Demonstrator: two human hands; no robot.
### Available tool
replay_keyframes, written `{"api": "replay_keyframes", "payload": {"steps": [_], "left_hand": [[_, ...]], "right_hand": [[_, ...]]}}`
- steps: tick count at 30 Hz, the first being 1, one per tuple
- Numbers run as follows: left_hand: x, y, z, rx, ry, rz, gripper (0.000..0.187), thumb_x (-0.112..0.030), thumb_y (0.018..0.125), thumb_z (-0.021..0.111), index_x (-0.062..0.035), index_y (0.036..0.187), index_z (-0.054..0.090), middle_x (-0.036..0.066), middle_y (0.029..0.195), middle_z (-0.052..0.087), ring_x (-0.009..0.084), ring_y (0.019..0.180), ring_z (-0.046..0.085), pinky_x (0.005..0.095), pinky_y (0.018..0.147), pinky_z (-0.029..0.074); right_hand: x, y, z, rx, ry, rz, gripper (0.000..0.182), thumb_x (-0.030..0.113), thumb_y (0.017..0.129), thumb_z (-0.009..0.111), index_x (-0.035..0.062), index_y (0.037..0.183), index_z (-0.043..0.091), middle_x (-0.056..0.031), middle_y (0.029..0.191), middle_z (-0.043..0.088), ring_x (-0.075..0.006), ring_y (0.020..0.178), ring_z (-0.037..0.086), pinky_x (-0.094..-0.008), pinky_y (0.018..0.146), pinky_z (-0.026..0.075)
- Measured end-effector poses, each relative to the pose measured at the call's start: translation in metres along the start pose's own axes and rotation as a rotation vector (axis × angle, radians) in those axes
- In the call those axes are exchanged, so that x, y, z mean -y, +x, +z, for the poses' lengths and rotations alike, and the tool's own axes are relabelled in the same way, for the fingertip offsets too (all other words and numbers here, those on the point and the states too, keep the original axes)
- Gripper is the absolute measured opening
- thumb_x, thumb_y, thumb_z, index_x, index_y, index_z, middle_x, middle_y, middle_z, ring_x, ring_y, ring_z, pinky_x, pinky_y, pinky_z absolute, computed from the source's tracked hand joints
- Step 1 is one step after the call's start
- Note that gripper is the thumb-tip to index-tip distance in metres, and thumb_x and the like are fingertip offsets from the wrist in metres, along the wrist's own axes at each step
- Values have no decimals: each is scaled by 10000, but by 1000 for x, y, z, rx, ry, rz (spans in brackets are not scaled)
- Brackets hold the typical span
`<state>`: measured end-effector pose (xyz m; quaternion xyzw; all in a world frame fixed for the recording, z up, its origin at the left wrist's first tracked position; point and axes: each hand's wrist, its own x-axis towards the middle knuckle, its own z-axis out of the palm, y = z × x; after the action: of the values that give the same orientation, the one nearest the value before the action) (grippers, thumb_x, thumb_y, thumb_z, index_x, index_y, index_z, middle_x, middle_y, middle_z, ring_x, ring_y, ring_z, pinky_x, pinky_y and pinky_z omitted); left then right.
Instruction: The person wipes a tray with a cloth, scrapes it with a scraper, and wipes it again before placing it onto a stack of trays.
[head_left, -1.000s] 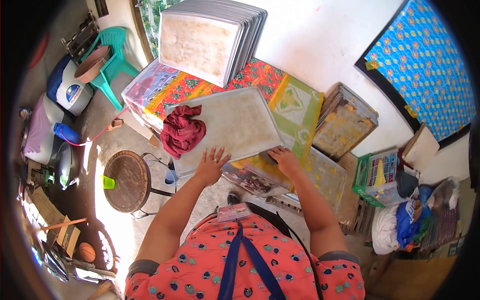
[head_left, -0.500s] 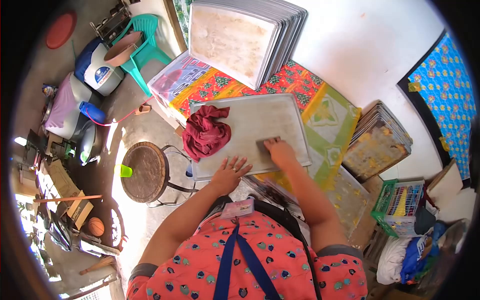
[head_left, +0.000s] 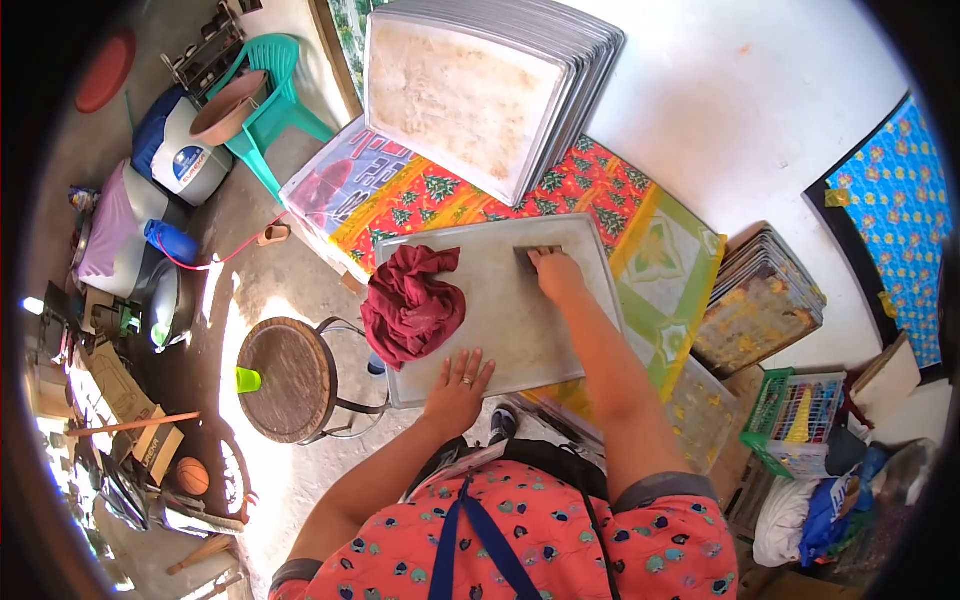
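A metal baking tray point(head_left: 505, 320) lies flat on the table in front of me. My right hand point(head_left: 557, 275) is closed on a small flat dark scraper point(head_left: 523, 258), which it presses against the tray near the far edge. My left hand point(head_left: 460, 393) lies with its fingers spread on the tray's near edge, a ring on one finger. Just beyond it, a crumpled dark red cloth point(head_left: 413, 312) rests on the left part of the tray. The underside of the scraper is hidden.
Behind the tray stands a tall stack of trays point(head_left: 465, 100) on the patterned tablecloth point(head_left: 440, 190). More stained trays point(head_left: 762, 310) lean by the wall at right. A round stool point(head_left: 288, 380) with a green cup point(head_left: 247, 380) is at left; a crate point(head_left: 795, 420) is at lower right.
My right hand has slid the scraper away from me toward the tray's far edge. My left hand stays at the near edge. The view has shifted slightly.
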<state>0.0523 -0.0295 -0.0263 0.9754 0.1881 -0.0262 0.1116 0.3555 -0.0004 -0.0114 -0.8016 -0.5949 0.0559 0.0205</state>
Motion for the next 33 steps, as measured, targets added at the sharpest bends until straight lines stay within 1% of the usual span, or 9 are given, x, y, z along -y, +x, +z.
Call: {"api": "replay_keyframes", "payload": {"steps": [5, 8, 10, 13, 16, 20, 24, 28, 33], "left_hand": [[4, 2, 6, 10, 14, -1, 730, -250, 858, 575, -108, 1481, 222, 179, 1541, 184, 365, 1417, 198, 529, 1138, 156], [3, -3, 5, 12, -27, -6, 704, -227, 864, 549, -109, 1480, 229, 176, 1538, 195, 357, 1418, 201, 527, 1140, 155], [3, -1, -3, 24, -89, -6, 659, -184, 882, 498, -111, 1482, 234, 172, 1537, 207, 349, 1419, 206, 521, 1143, 149], [3, 0, 3, 7, -25, -4, 743, -181, 817, 584, -111, 1474, 245, 165, 1537, 204, 355, 1413, 214, 529, 1138, 164], [3, -1, -4, 18, -73, -16, 737, -170, 813, 579, -124, 1472, 253, 159, 1539, 202, 354, 1412, 217, 517, 1140, 168], [2, 0, -1, 22, -54, -34, 703, -209, 850, 563, -113, 1475, 256, 147, 1537, 224, 320, 1425, 203, 491, 1152, 152], [1, -4, 4, -28, -89, -45, 747, -225, 829, 584, -71, 1472, 238, 140, 1538, 223, 316, 1424, 205, 484, 1155, 150], [4, -2, 8, -39, -44, -37, 774, -232, 815, 597, -57, 1471, 227, 134, 1532, 234, 312, 1420, 216, 479, 1155, 159], [1, -1, 4, -42, -37, -38, 777, -225, 811, 597, -66, 1473, 222, 132, 1526, 251, 312, 1417, 225, 480, 1154, 169]], "right_hand": [[29, -130, 17, 17, -62, -343, 397, 137, 846, 486, 65, 1227, 568, -141, 1250, 537, -348, 1118, 525, -409, 930, 461], [45, -154, -1, 40, 24, -355, 407, 120, 836, 490, 65, 1233, 567, -132, 1220, 553, -341, 1115, 526, -406, 953, 448], [31, -109, 12, -14, 4, -306, 372, 108, 837, 487, 58, 1195, 576, -136, 1203, 565, -339, 1107, 530, -412, 931, 455], [1, -1, 25, -161, -72, -164, 319, 88, 848, 469, 64, 1147, 578, -125, 1161, 581, -329, 1068, 550, -416, 854, 500], [7, 51, 4, -14, 33, -20, 300, 106, 907, 425, 82, 1162, 582, -175, 1125, 605, -344, 997, 592, -442, 790, 511], [40, -44, 37, -165, -57, -366, 365, 93, 855, 453, 37, 1203, 549, -186, 1201, 543, -386, 1092, 532, -438, 888, 470], [61, -186, 18, -34, 9, -409, 423, 129, 836, 482, 32, 1245, 531, -156, 1264, 523, -368, 1172, 480, -436, 982, 413], [39, -191, 13, 0, 22, -287, 437, 113, 834, 485, 52, 1265, 527, -132, 1258, 535, -356, 1148, 498, -430, 982, 414], [-35, -80, 7, -127, -61, 53, 326, 77, 848, 485, 52, 1162, 570, -128, 1136, 588, -342, 1010, 567, -411, 851, 490]]}}
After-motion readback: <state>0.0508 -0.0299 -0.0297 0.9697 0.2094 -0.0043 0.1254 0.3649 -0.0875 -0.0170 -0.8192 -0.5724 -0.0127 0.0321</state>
